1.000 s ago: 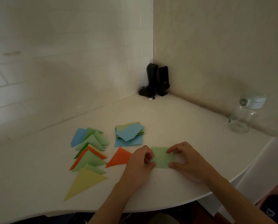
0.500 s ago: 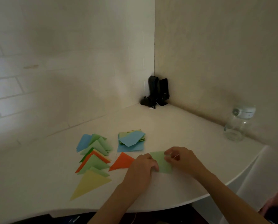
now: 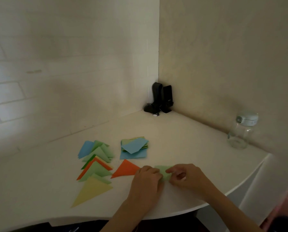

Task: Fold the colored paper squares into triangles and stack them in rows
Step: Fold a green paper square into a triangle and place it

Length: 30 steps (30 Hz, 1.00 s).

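A light green paper (image 3: 164, 172) lies near the table's front edge, mostly covered by my hands. My left hand (image 3: 147, 181) presses on its left part. My right hand (image 3: 184, 177) pinches its right side and folds it leftward over the sheet. Just left of it lies an orange triangle (image 3: 125, 169). Farther left, a row of overlapping folded triangles (image 3: 96, 162) in blue, green and orange ends in a yellow triangle (image 3: 92, 191). A stack of unfolded squares (image 3: 134, 149), blue on top, sits behind the orange triangle.
The white table (image 3: 181, 144) has a curved front edge and fits into a wall corner. Two black speakers (image 3: 160, 98) stand in that corner. A clear bottle (image 3: 240, 133) with a white lid stands at the right by the wall.
My right hand has moved left, carrying the green paper's right side over the sheet, so less paper shows. The camera has tilted up a little.
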Tool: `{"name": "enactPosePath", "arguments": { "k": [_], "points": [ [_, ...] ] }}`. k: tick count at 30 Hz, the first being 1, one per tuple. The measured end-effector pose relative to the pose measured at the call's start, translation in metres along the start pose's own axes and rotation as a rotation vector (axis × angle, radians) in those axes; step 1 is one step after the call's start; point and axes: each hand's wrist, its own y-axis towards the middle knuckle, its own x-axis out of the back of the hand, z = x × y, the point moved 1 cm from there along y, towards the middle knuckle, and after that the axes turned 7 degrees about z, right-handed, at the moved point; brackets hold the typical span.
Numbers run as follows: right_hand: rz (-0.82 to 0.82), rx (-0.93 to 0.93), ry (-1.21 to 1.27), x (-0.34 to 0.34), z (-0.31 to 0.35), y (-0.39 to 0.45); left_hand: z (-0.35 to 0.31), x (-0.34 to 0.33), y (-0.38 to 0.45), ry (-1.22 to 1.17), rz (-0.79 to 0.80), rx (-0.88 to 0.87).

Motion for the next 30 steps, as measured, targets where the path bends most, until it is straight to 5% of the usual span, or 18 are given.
{"name": "enactPosePath", "arguments": {
  "k": [4,13,21,30],
  "points": [
    [0.01,0.028,-0.236,-0.002,-0.011,0.007,0.015,-0.004,0.0,-0.027,-0.056,0.012],
    [-0.102,-0.019,-0.123,-0.006,-0.015,0.005,0.034,-0.008,-0.004,-0.184,-0.099,0.171],
    [-0.201,-0.227,-0.189,-0.019,-0.006,0.013,0.017,-0.011,0.009,0.006,-0.16,0.268],
    [-0.254,-0.232,-0.311,-0.028,-0.01,0.017,0.018,-0.017,0.013,-0.035,-0.122,0.305]
  ]
}}
